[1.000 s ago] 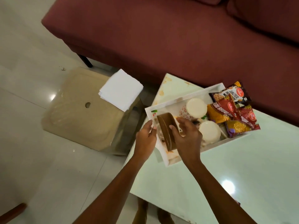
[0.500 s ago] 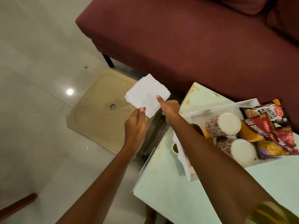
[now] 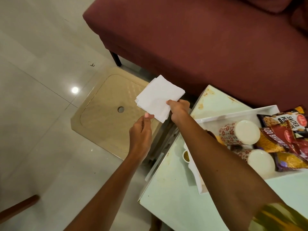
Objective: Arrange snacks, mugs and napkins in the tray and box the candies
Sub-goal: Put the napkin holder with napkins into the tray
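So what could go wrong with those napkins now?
The napkins are a loose stack, pinched only at the near edges by the right hand and left hand above the stool, so sheets might slide off to the floor. The tray already looks crowded with two mugs and snack packets, so squeezing the stack in may crumple it or bump a mug.

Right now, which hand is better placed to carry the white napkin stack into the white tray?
Right hand, probably. It already grips the white napkin stack at its near edge, and its arm lies over the white tray. The left hand only pinches a corner, farther from the tray.
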